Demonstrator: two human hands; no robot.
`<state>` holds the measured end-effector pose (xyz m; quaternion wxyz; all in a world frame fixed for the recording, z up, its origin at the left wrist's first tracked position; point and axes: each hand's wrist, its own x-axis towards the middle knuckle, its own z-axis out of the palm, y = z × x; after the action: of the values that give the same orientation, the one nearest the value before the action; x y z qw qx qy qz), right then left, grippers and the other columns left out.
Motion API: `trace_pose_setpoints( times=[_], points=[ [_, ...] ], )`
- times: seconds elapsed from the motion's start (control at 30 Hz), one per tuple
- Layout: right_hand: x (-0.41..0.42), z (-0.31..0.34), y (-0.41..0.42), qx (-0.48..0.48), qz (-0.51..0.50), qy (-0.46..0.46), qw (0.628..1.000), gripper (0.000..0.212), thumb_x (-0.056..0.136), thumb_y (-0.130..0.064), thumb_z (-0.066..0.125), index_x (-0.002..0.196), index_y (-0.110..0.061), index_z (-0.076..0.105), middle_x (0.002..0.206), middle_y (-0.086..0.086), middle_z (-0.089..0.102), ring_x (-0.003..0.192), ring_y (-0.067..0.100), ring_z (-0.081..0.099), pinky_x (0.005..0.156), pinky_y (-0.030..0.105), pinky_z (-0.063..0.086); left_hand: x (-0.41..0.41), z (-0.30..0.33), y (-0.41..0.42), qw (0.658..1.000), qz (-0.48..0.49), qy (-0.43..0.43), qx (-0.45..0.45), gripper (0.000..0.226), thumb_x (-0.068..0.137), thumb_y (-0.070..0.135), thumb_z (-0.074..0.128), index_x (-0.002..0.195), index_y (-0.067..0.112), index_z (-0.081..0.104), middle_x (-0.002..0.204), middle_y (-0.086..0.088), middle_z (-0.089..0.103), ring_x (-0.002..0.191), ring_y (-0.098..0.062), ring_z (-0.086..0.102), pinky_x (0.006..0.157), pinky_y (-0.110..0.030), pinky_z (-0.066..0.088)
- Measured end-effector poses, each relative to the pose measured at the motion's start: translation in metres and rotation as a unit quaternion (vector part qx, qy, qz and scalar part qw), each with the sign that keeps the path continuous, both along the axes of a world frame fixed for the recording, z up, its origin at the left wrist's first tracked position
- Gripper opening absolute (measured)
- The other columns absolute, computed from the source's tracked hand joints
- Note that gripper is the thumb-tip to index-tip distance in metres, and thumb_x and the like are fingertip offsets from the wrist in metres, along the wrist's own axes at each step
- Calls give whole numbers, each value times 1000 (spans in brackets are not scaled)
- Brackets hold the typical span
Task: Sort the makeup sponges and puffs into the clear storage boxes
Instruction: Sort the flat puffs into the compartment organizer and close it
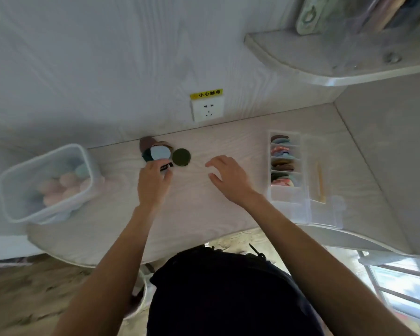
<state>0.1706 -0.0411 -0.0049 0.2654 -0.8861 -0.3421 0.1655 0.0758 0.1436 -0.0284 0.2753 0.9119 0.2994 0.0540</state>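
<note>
A: What is closest to us?

B: Dark clothes (228, 294) at the bottom, and two bare arms going out over a pale wooden desk (204, 214) with wavy grain lines.

A: What is the left hand doing?

B: The left hand (153, 181) is at the near edge of a little pile of puffs (155, 151). Its fingers bend around a black strap (166, 166), but I cannot tell how tight.

A: And the other hand?

B: The right hand (228, 178) floats over the desk with its fingers spread and a bit bent. It holds nothing.

A: What do the puffs look like?

B: Flat and round and soft. A light blue puff (159, 152) lies on top. A dark green puff (181, 157) lies flat just beside the pile.

A: Where are the boxes?

B: A clear tub (17, 187) on the left holds round pastel sponges (63, 185). A clear divided box (286, 197) on the right holds puffs standing on edge in a row. Its long side points away from us, toward the wall. Its lid (325, 175) lies open beside it.

A: What is farthest?

B: A white wall socket (207, 109) with a yellow label (206, 93), and a curved shelf (301, 59) high on the right.
</note>
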Motion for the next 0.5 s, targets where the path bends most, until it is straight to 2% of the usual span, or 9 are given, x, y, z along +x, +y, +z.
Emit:
trace_pose_setpoints(
  times=[0.07,0.13,0.2,0.27,0.37,0.5],
  points=[
    [5,-10,42,-40,40,10,998,32,96,-20,47,127,-15,51,143,7,38,132,24,32,107,33,29,2,-3,28,997,16,74,-1,28,92,21,52,117,9,57,111,-14,60,100,-30,55,84,-35,41],
    [12,-18,75,-59,47,14,997,31,96,-16,45,126,-9,50,145,11,35,134,28,29,109,36,29,7,-7,37,996,7,91,-6,29,90,24,55,114,9,57,109,-15,59,98,-30,55,80,-34,41],
    [16,-22,103,-57,26,26,998,29,94,-12,47,123,-6,47,138,13,40,126,29,36,100,37,37,9,-11,39,996,20,86,-33,31,85,26,62,112,10,57,110,-14,55,100,-29,53,81,-33,41],
    [16,-27,119,-73,10,21,997,38,92,-12,51,128,-9,42,134,12,42,119,29,40,90,37,40,12,-16,37,994,48,80,-57,37,80,25,68,111,11,55,113,-13,51,102,-28,51,83,-32,41],
    [9,-38,124,-162,-14,-33,986,50,91,-20,55,136,-16,34,131,13,43,120,30,39,88,36,42,18,-15,34,993,68,66,-77,42,77,26,72,110,9,52,115,-13,48,97,-27,55,78,-27,40],
    [-6,-41,91,-155,-76,-32,985,34,91,-24,55,122,-14,43,118,10,52,110,27,48,79,32,42,12,-17,40,987,72,68,-127,48,74,31,74,111,12,50,112,-10,52,95,-22,54,76,-25,39]
  ],
)
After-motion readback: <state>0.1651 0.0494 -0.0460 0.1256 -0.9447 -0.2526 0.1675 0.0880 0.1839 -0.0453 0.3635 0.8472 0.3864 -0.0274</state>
